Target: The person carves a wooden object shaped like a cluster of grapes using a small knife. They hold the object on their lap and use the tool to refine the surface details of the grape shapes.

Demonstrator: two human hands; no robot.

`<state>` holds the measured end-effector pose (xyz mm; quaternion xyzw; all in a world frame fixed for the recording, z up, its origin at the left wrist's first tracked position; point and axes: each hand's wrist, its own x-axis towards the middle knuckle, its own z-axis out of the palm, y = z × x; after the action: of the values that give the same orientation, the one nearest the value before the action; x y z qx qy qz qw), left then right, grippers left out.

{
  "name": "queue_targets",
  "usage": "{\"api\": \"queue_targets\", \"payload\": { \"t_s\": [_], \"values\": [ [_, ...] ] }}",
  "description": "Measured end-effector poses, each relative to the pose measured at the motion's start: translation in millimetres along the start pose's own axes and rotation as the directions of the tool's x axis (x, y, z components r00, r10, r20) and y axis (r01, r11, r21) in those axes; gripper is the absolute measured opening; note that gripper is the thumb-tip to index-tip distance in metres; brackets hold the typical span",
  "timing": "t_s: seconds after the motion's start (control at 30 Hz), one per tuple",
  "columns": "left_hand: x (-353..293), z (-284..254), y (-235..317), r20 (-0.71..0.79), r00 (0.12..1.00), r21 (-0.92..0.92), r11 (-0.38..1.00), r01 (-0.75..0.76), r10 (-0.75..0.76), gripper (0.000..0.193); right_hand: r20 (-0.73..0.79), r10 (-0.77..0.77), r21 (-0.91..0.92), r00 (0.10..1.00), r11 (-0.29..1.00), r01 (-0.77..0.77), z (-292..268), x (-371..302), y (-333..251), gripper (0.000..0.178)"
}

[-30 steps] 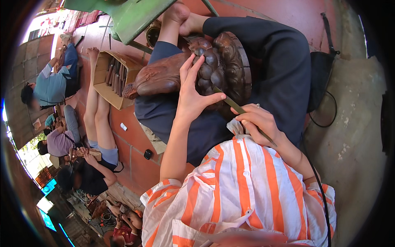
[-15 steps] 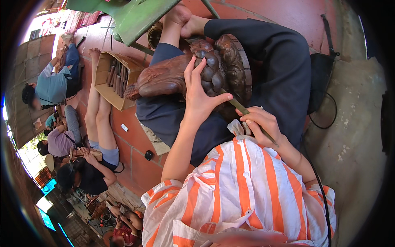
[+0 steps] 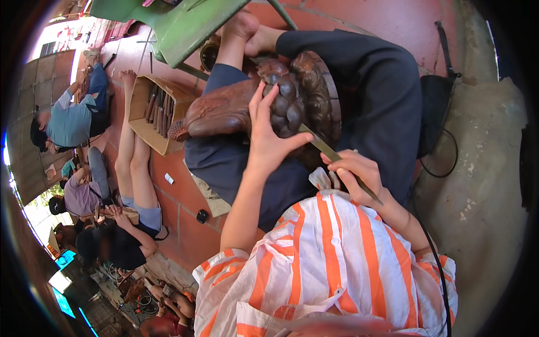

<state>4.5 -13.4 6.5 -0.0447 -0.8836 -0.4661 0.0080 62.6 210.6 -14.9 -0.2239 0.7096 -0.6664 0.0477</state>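
A dark brown wooden carving [image 3: 222,112] lies across my lap, with rounded, ball-like lumps and a round base rim at its right end. My left hand [image 3: 265,140] rests on it with fingers spread, two fingertips on the lumps and the thumb stretched to the right. That thumb meets the far end of a flat, narrow metal file [image 3: 321,146]. My right hand [image 3: 359,171] is closed around the file's nearer part, and its pointed end sticks out below the fingers. The file's far end touches the carving beside the lumps. Part of the carving's underside is hidden by my hands.
Left of the carving stands a cardboard box [image 3: 147,143] of wooden-handled tools. A green chair [image 3: 182,28] is at the top. On the tiled floor lie a small black case [image 3: 202,215] and a white piece [image 3: 169,178]. Several people sit at the left.
The file has slid slightly toward me and shows more of its flat face. My left fingertips have shifted a little down with the carving, which has turned slightly.
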Motion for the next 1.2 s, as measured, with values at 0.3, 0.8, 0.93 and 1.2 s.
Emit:
{"api": "queue_targets", "payload": {
  "t_s": [0.3,0.8,0.93,1.2],
  "values": [
    [2,-7,-11,0.093,0.994,-0.244,0.967,0.076,-0.055,0.101,0.015,-0.047,-0.012,0.999,0.999,0.047,11,11,0,0.016],
    [2,-7,-13,0.080,0.995,-0.255,0.964,0.074,-0.055,0.101,-0.025,-0.060,-0.057,0.998,0.997,0.059,19,10,-6,0.017],
    [3,-8,-11,0.105,0.993,-0.272,0.959,0.074,-0.046,0.100,-0.049,-0.041,-0.046,0.998,0.998,0.039,24,8,-4,0.017],
    [1,-5,1,0.065,0.998,-0.064,0.998,0.028,-0.023,0.102,-0.077,-0.048,-0.043,0.996,0.998,0.045,21,-3,-6,0.018]
  ]
}}
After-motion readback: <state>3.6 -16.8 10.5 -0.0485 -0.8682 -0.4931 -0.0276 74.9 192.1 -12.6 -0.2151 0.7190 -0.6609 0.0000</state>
